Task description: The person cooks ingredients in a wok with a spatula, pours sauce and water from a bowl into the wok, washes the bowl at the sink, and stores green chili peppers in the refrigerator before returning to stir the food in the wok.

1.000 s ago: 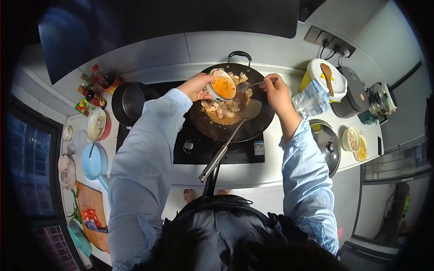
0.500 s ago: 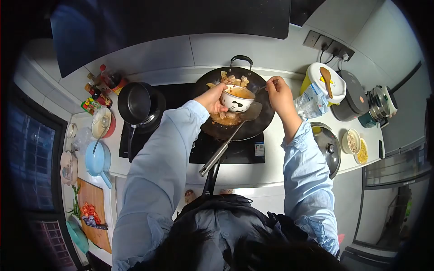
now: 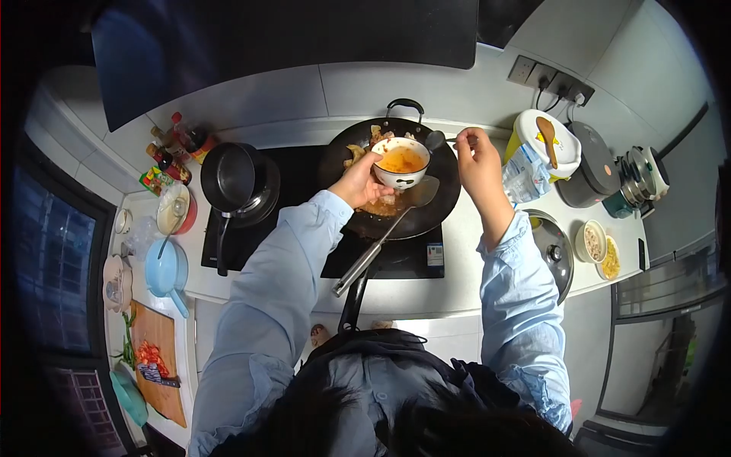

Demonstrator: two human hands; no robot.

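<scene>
head view: left hand [image 3: 361, 181] grips bowl [image 3: 390, 177] of orange liquid [image 3: 402, 159] above wok [image 3: 448, 177]; right hand [image 3: 477, 158] pinches spoon [image 3: 435, 141] beside bowl; spatula [image 3: 422, 193] rests in wok.

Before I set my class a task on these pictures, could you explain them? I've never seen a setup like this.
There is no machine: these are a person's bare hands, and every picture comes from one camera worn on the head, looking forward and down. The left hand holds a white bowl of orange liquid above a wok. The right hand pinches the handle of a spoon near the bowl's rim. A spatula rests in the wok. On the hob, to the left, is a dark frying pan; farther left lies a chopping board with cut red pieces.
</scene>
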